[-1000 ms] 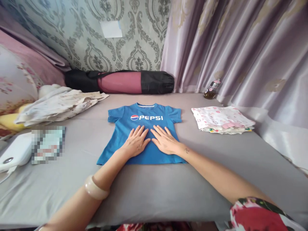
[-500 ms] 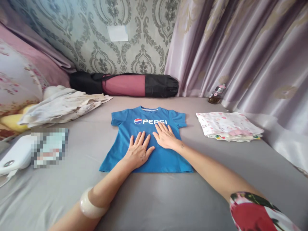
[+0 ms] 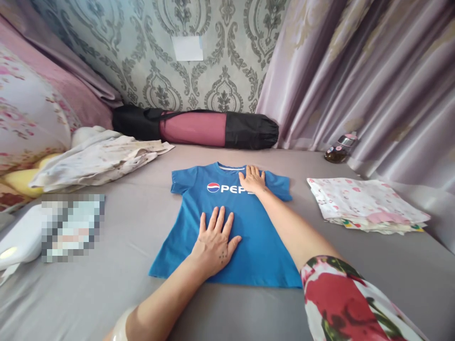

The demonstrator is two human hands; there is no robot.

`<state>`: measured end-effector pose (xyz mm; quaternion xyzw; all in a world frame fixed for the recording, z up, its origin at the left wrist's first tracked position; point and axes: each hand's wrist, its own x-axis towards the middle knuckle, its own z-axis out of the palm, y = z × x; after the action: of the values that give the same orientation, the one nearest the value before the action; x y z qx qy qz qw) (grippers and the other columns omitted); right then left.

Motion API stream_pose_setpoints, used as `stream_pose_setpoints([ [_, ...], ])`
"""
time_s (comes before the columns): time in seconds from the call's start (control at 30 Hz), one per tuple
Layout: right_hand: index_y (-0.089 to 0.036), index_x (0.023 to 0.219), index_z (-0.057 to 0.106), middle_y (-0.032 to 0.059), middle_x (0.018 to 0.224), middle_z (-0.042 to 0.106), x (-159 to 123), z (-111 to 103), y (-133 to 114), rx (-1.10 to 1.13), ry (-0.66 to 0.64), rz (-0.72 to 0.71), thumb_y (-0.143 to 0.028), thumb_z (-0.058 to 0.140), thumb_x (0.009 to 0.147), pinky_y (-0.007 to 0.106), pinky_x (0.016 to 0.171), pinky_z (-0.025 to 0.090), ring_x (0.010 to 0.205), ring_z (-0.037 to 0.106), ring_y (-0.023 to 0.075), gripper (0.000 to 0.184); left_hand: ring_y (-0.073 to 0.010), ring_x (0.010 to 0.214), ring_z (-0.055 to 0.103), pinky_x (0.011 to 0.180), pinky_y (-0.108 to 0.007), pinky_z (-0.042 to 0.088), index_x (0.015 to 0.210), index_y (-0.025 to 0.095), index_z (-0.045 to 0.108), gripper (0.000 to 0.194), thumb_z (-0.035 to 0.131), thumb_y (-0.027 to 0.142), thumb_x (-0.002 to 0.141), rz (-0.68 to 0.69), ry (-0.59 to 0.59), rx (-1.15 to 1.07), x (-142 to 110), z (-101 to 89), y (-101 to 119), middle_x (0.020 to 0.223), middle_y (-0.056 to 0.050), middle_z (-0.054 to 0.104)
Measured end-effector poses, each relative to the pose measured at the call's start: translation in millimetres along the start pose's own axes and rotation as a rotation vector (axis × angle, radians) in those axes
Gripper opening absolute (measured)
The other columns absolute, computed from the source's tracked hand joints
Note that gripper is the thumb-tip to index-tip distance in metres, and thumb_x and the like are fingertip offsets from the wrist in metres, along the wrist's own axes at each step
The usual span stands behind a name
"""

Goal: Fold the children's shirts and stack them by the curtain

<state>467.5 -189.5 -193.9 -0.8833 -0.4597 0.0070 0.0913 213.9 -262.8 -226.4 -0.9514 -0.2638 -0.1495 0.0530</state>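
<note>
A blue T-shirt (image 3: pixel 265 237) with a Pepsi logo across its chest lies spread flat on the grey bed sheet (image 3: pixel 135 232), its collar away from me. My left hand (image 3: pixel 213 241) rests palm down on the lower middle of the shirt, fingers spread. Near the collar, on the shirt's right shoulder side, my right hand (image 3: pixel 253 179) lies flat, partly covering the last letters of the print. Neither hand grips the cloth.
Folded printed cloths (image 3: pixel 369 203) are stacked at right, with a small bottle (image 3: pixel 339 148) behind them. A rolled mat in a bag (image 3: pixel 194 129) lies along the wall. At left are a crumpled light garment (image 3: pixel 103 158), a white device (image 3: pixel 26 237) and a blurred item (image 3: pixel 76 225).
My right hand has slid up the shirt from below the lettering to the shoulder near the collar. My left hand stays flat on the lower middle. The view has shifted slightly.
</note>
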Motion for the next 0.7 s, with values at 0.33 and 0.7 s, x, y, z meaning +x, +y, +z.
stream_pose_setpoints([
  [0.33,-0.01,0.156,0.022,0.0126,0.164,0.018,16,-7,4,0.066,-0.047,0.028,-0.05,0.021,0.099,0.054,0.12,0.007,0.151,0.012,0.0258,0.069,-0.0351,0.145,0.032,0.113,-0.064,0.029,0.149,0.02,0.042,0.064,0.034,0.057,0.098,-0.025,-0.03,-0.095,2,-5.3,1,0.156,-0.015,0.037],
  [0.7,-0.017,0.156,0.027,0.007,0.164,0.016,-89,1,-67,0.102,-0.219,-0.73,-0.042,0.019,0.101,0.048,0.122,0.004,0.152,0.01,0.0195,0.06,-0.0342,0.143,0.034,0.118,-0.047,0.03,0.14,-0.003,0.048,0.057,0.038,0.035,0.098,-0.368,0.044,0.002,5,-7.5,-36,0.149,-0.025,0.043],
])
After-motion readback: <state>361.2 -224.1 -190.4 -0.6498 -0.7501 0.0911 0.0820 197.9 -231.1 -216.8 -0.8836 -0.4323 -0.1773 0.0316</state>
